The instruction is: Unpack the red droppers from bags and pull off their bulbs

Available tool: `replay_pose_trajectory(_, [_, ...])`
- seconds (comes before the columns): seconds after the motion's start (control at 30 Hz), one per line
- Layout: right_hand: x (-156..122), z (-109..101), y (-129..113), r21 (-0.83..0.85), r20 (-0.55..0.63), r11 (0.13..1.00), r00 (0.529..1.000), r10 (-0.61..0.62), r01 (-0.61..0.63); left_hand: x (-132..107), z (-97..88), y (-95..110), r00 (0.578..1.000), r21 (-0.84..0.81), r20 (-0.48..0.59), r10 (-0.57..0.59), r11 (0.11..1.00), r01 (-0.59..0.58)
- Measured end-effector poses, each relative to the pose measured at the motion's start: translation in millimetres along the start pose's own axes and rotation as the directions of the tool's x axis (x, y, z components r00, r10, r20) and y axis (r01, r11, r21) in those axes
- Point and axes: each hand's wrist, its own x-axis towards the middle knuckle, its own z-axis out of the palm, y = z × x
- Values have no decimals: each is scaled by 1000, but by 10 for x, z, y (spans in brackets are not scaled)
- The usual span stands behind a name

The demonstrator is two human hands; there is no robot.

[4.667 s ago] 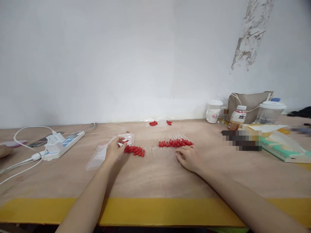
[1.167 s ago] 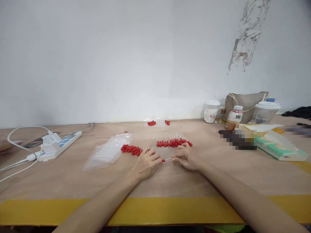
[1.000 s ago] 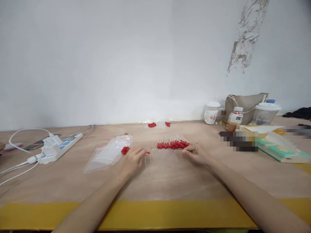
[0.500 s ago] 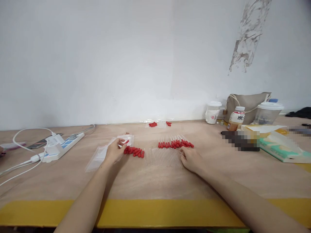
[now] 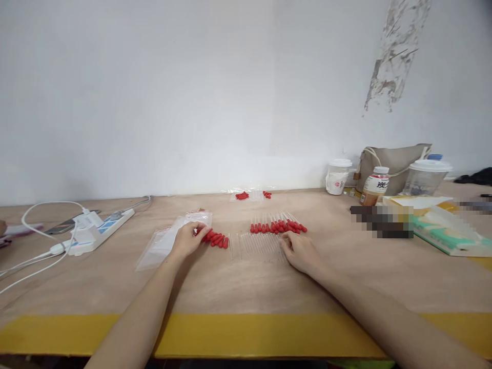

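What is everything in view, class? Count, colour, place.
Loose bulbs: many, red, centre
Bare tubes: many, clear, centre
Capped tubes: many, red ends, centre
Flat bags: several, clear, left
Filled packaging: count unclear, clear, near wall
Power strip: one, white, left
Phone: one, dark, left
Cups: two, white lids, right
Bottle: one, brown, right
Handbag: one, grey, right
Tissue pack: one, green, right
Pixelated item: one, dark, right
Table: one, brown, beneath
Wall: one, white, behind
Another person's hand: one, partial, left
Left hand: one, bare, at bulbs
Right hand: one, bare, at tubes

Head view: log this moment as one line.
left grip: at red bulbs; right grip: at clear tubes; red-ended tubes: beyond clear tubes
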Motion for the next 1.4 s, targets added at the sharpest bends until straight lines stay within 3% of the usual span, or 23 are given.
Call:
replay_pose_trajectory(0.17, [77,14,117,61,-42,998,999,20,-17,8,-38,58,983,5,-184,-19,1000,20])
replay_pose_trajectory(0.27, [130,17,219,103,-60,993,996,65,-58,24,-51,219,965,-5,-258,47,999,-50])
replay_pose_trajectory(0.33, [154,14,275,114,-63,989,993,98,-91,45,-26,397,970,33,-191,154,988,-150])
replay_pose_trajectory(0.4, [166,7,312,117,-67,986,990,125,-117,76,41,613,968,108,-19,252,963,-248])
replay_pose_trajectory(0.47, [170,-3,331,121,-74,984,988,137,-128,117,154,828,952,189,194,238,943,-274])
replay_pose_trajectory(0.5, [170,-8,334,125,-76,984,987,140,-129,141,225,923,945,202,242,220,941,-271])
replay_pose_trajectory(0.63, [169,-31,330,125,-76,981,985,157,-147,260,537,1149,948,264,303,99,947,-183])
replay_pose_trajectory(0.77, [171,-48,316,122,-70,981,985,160,-150,377,755,1176,932,309,356,-60,949,-57])
replay_pose_trajectory(0.87, [170,-47,313,132,-70,981,986,149,-139,435,810,1159,920,324,366,-139,946,14])
replay_pose_trajectory(0.97, [168,-34,321,136,-81,983,987,138,-127,435,765,1156,931,320,333,-148,947,36])
replay_pose_trajectory(1.07, [167,-31,316,137,-148,985,981,127,-107,318,633,1150,962,296,268,-60,955,-23])
replay_pose_trajectory(1.17, [156,-67,264,136,-292,990,954,70,-30,73,484,1082,971,252,217,102,955,-157])
replay_pose_trajectory(1.27, [117,-124,167,119,-350,982,932,-97,147,-199,422,937,934,189,185,305,922,-338])
replay_pose_trajectory(1.4, [38,-149,41,7,-283,920,883,-374,392,-428,503,771,873,134,38,487,863,-487])
